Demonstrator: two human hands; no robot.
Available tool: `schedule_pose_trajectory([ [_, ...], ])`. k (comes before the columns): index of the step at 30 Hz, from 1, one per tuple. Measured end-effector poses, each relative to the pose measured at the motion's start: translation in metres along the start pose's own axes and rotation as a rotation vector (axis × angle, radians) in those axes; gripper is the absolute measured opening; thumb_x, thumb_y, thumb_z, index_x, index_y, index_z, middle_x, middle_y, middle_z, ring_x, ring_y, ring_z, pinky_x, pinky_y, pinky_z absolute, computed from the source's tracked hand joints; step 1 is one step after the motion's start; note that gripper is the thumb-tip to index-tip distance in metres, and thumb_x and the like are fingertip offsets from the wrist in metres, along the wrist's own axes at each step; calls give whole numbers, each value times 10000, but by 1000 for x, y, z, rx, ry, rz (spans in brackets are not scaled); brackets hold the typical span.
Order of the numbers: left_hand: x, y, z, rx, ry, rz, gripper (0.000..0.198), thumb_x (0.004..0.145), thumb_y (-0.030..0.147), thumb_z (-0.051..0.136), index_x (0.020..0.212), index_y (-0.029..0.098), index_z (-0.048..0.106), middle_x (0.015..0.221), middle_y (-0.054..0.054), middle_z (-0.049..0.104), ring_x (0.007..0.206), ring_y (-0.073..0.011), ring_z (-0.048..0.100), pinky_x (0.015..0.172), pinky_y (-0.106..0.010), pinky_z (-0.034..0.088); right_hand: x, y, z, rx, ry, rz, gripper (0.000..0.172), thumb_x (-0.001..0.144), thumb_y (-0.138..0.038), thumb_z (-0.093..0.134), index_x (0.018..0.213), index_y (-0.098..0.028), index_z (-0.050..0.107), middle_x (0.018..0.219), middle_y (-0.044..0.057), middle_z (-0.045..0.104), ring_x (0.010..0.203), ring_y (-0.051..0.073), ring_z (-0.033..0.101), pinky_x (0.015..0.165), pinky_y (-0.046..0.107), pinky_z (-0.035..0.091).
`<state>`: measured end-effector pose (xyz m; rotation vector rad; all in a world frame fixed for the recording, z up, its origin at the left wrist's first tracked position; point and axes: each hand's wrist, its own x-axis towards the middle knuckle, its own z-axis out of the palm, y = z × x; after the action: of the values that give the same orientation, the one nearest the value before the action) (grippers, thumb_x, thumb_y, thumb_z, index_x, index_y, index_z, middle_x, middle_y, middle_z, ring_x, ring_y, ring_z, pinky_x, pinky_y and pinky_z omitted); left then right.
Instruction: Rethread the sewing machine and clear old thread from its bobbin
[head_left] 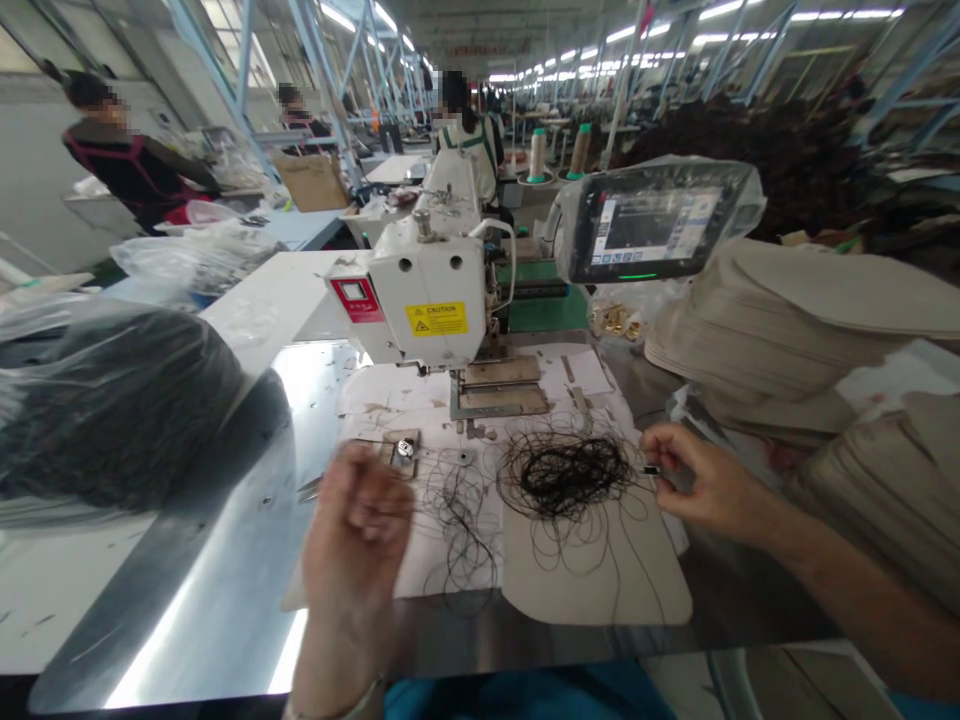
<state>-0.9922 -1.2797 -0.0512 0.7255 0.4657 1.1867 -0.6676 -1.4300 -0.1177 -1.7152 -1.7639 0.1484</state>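
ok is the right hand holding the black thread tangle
No, the right hand pinches a small black piece beside the tangle of black thread, not the tangle itself.

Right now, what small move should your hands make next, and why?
Probably the left hand should reach down to the black thread tangle: it's free, the tangle lies just beside it, and the right hand seems busy pinching a small black piece.

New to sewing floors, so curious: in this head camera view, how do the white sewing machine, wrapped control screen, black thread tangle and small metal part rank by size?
Largest: white sewing machine.
Next, too alike to rank given camera nearness: wrapped control screen and black thread tangle.
Smallest: small metal part.
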Motion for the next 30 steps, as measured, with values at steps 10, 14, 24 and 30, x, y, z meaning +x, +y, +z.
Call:
schedule_pose_trajectory([
  [10, -35, -102, 51, 502, -574, -553, 278, 898, 390, 677, 937, 115, 686, 664, -8, 597, 475, -39, 461, 426, -132, 366, 18, -63, 6, 146, -59, -160, 385, 700, -61, 490, 1027, -256, 437, 821, -23, 531, 683, 125, 534, 621, 230, 458],
  [14, -17, -40, 27, 92, -280, -318, 186, 835, 328, 769, 820, 153, 708, 504, 72, 441, 424, -10, 354, 380, -86, 274, 11, -22, 1, 30, -52, -88, 385, 680, -68, 505, 1020, -242, 465, 783, -27, 533, 676, 135, 529, 616, 240, 449],
  [24, -29, -73, 40, 507, -442, -363, 367, 894, 256, 680, 1247, 172, 623, 704, -9, 658, 571, -101, 591, 530, -191, 521, 12, -63, -3, 164, -52, -187, 405, 687, -50, 492, 1034, -255, 444, 860, -18, 560, 722, 122, 556, 656, 220, 475],
  [30, -26, -40, 30, 182, -232, -279, 136, 843, 327, 768, 874, 199, 734, 547, 70, 518, 411, -5, 368, 356, -92, 259, 9, -26, -6, 7, -27, -109, 388, 686, -71, 510, 1030, -244, 470, 792, -27, 536, 672, 133, 546, 622, 240, 458],
])
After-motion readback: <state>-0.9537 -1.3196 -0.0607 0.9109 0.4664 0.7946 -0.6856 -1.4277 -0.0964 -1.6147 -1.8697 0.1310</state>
